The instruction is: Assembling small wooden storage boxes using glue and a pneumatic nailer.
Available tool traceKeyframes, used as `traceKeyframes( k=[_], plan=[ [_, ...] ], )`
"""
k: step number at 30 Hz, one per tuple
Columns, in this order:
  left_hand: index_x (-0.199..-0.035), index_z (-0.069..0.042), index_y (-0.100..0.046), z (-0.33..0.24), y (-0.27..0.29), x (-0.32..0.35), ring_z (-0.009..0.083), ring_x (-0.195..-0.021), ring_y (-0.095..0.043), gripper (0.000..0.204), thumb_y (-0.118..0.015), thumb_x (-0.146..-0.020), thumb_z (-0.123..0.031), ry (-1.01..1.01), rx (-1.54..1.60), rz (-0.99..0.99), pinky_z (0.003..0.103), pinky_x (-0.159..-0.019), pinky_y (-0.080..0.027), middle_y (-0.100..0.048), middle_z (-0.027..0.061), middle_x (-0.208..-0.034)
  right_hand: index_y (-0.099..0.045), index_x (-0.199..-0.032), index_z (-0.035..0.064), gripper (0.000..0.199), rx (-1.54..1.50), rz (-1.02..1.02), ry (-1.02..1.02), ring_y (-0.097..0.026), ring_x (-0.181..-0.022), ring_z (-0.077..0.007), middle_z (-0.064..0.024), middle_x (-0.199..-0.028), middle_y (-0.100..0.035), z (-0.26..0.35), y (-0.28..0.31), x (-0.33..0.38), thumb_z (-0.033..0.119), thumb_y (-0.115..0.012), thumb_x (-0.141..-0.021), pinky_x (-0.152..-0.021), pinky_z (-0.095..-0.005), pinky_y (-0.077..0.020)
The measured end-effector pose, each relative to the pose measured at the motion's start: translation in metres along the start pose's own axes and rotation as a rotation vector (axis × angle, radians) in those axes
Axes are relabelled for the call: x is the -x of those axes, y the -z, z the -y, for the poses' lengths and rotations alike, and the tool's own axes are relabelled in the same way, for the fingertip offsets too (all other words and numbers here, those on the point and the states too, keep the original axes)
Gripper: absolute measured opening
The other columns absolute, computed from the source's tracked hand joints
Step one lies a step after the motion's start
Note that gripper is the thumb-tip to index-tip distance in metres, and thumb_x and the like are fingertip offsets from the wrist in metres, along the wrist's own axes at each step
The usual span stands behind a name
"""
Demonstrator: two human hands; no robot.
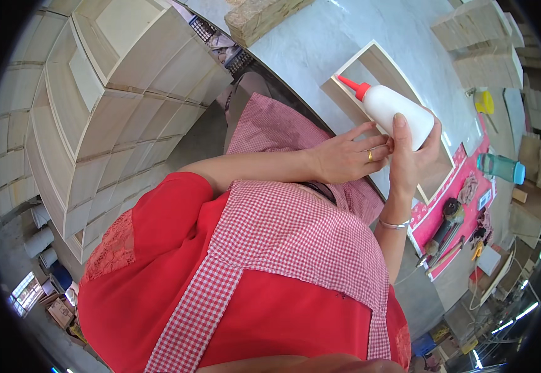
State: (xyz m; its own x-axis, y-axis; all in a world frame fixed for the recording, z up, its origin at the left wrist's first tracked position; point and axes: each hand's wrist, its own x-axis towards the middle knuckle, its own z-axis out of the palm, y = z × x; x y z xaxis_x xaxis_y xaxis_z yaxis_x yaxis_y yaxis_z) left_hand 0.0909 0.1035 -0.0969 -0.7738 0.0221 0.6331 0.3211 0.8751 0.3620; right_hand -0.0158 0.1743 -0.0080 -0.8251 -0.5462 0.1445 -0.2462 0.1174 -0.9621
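In my right hand (410, 160) is a white squeeze bottle (390, 107) with a red pointed nozzle, tilted so that the tip faces the upper left. The nozzle tip is close to the corner of a shallow, open wooden box (387, 69) on the table; I cannot tell whether they touch. My left hand (350, 155), with a gold ring, reaches across at the near side of the box. Its fingers are stretched out and apart, their tips close to my right hand. Part of the box lies hidden behind the bottle and both hands.
Wooden boxes (121, 118) are stacked high on the left. A thick wooden block (264, 18) lies at the table's far edge. Wood pieces (488, 62) stand at right, near a yellow cup (484, 102), a teal bottle (500, 168) and tools (447, 227) on pink cloth.
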Motion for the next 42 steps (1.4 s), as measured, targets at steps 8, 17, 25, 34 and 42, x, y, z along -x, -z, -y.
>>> traceKeyframes(
  k=[8,17,25,34,42],
  plan=[
    [-0.105,-0.005,-0.068,0.001,-0.001,0.0,0.0261,-0.135,-0.044,0.025,-0.059,-0.085,-0.017,-0.017,0.0,-0.022,0.057,-0.114,-0.032,-0.053,0.0087,-0.137,-0.055,-0.114,-0.0003,0.043,0.026,-0.02,0.041,-0.061,-0.095,-0.015,-0.009,-0.104,-0.062,-0.004,-0.004,-0.008,0.016,-0.081,-0.083,-0.081,-0.028,-0.0505],
    [-0.101,-0.004,-0.068,0.004,-0.001,0.0,0.0251,-0.135,-0.043,0.023,-0.06,-0.084,-0.017,-0.049,-0.078,-0.058,0.054,-0.113,-0.033,-0.051,0.0088,-0.139,-0.056,-0.112,-0.0007,0.044,0.097,-0.088,0.059,-0.061,-0.091,-0.0147,-0.0088,-0.103,-0.062,-0.007,-0.007,-0.028,0.017,-0.082,-0.082,-0.079,-0.0281,-0.0508],
    [-0.109,-0.008,-0.067,0.002,-0.001,0.001,0.0205,-0.137,-0.043,0.025,-0.058,-0.088,-0.019,-0.026,-0.137,-0.012,0.051,-0.116,-0.029,-0.051,0.0043,-0.141,-0.058,-0.103,0.0006,0.041,0.215,-0.202,0.302,-0.057,-0.066,-0.0089,-0.0051,-0.087,-0.062,-0.019,-0.013,-0.063,0.029,-0.081,-0.084,-0.053,-0.0236,-0.047],
    [-0.109,-0.009,-0.067,0.002,0.001,0.0,0.0197,-0.138,-0.042,0.025,-0.057,-0.089,-0.02,-0.033,-0.149,0.01,0.05,-0.116,-0.029,-0.051,0.0039,-0.142,-0.059,-0.107,-0.0022,0.052,0.229,-0.219,0.168,-0.063,-0.088,-0.0177,-0.011,-0.097,-0.065,-0.016,-0.005,-0.077,0.033,-0.085,-0.079,-0.08,-0.0317,-0.0518],
    [-0.107,-0.01,-0.068,0.002,-0.001,-0.001,0.0188,-0.137,-0.042,0.024,-0.057,-0.088,-0.02,-0.036,-0.185,-0.006,0.049,-0.115,-0.03,-0.051,0.0033,-0.142,-0.059,-0.099,0.0013,0.041,0.316,-0.286,0.26,-0.055,-0.06,-0.0077,-0.0033,-0.081,-0.062,-0.021,0.026,-0.069,0.032,-0.082,-0.084,-0.05,-0.0227,-0.0448]
  ],
)
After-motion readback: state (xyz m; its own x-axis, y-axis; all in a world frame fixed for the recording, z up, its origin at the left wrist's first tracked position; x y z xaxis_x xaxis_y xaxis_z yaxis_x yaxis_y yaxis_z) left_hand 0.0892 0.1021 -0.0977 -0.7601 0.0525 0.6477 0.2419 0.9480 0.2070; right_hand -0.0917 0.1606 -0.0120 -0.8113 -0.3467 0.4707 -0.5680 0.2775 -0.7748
